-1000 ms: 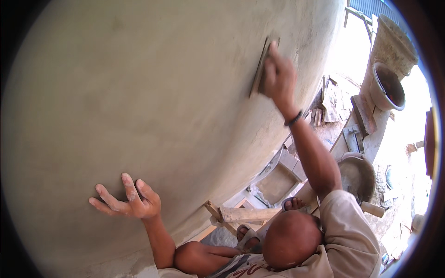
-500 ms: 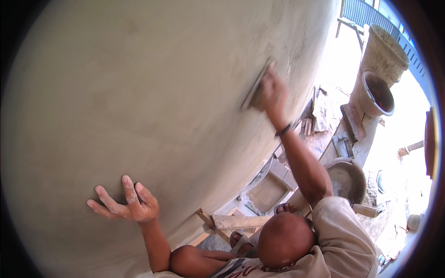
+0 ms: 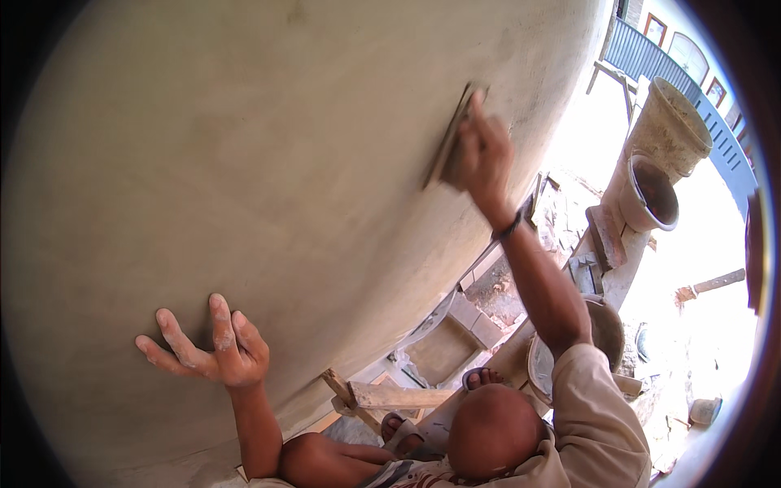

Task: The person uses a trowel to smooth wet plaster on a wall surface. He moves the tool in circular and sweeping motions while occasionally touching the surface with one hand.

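Note:
A broad grey plastered wall [image 3: 268,195] fills most of the view. My right hand [image 3: 486,159] grips a plastering trowel [image 3: 449,145], its flat blade lying along the wall's surface, seen nearly edge-on. My fingers hide the trowel's handle, and the hand is slightly blurred. A dark band circles that wrist. Lower left, my left hand [image 3: 215,346] is open, fingers spread and dusted with pale plaster, held up at the wall. Whether its fingertips press on the wall I cannot tell. Nothing is in it.
A plank [image 3: 634,260] at the right bears a large mortar-stained bucket [image 3: 675,122] and a smaller bucket [image 3: 651,195]. A round basin [image 3: 606,329] sits beyond my right arm. Below are a wooden brace [image 3: 399,396], a shallow tray [image 3: 443,350] and rubble. A blue railing [image 3: 643,53] stands far right.
My right hand and the trowel have moved slightly up along the wall, and the blade stands steeper. My left hand has shifted a little left and up. The view has tilted somewhat.

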A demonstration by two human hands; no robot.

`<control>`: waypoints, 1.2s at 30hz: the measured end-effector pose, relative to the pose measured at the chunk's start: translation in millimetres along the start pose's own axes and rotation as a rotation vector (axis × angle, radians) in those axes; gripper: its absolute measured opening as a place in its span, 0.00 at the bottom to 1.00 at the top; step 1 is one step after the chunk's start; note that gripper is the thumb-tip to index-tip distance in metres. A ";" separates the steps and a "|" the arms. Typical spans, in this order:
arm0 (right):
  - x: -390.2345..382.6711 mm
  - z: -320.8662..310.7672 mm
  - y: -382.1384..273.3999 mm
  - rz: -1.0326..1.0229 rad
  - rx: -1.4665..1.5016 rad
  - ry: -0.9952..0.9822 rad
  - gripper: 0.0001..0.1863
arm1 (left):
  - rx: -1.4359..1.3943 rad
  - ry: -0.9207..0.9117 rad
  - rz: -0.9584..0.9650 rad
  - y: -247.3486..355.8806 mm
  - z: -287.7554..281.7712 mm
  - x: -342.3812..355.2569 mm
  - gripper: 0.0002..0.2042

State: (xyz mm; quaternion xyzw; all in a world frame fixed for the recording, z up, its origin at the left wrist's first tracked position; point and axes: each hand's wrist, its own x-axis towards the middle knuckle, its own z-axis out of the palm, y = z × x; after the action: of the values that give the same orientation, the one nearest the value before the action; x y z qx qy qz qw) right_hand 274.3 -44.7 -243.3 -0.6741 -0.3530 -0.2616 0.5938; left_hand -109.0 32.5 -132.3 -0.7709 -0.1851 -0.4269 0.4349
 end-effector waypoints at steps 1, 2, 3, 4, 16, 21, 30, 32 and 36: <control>29.2 -7.9 23.9 -0.094 -0.119 0.051 0.24 | -0.021 -0.005 -0.004 4.9 1.4 0.6 0.13; 47.9 -13.0 38.1 0.098 0.009 0.057 0.24 | -0.021 -0.005 0.011 3.9 2.2 2.0 0.13; 62.1 -18.0 50.9 0.275 0.138 0.058 0.24 | -0.017 0.000 0.014 5.4 4.6 0.2 0.13; 62.2 -22.0 67.3 0.373 0.162 0.060 0.24 | -0.019 0.002 0.010 7.0 4.7 -1.5 0.13; 49.2 -14.8 86.8 0.332 0.143 0.093 0.22 | -0.016 -0.026 -0.028 9.6 3.7 -4.7 0.12; 0.6 12.7 36.2 0.094 -0.091 0.065 0.23 | 0.026 -0.031 -0.032 -1.7 -2.6 -7.2 0.11; 90.9 -17.4 30.7 0.122 0.056 0.090 0.21 | -0.002 -0.036 -0.026 6.1 -3.1 -2.2 0.12; 73.9 -8.7 27.7 0.241 0.055 0.070 0.22 | -0.001 -0.056 -0.036 3.8 -5.1 -7.3 0.12; 33.7 -9.5 -10.4 -0.112 -0.100 -0.030 0.22 | -0.009 -0.039 -0.019 -1.7 -6.8 -7.4 0.12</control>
State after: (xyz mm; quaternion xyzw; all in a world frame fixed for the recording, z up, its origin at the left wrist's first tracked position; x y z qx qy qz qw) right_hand 287.5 -48.0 -209.4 -0.6860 -0.3854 -0.3017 0.5384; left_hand -117.7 28.4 -135.7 -0.7793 -0.1987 -0.4168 0.4235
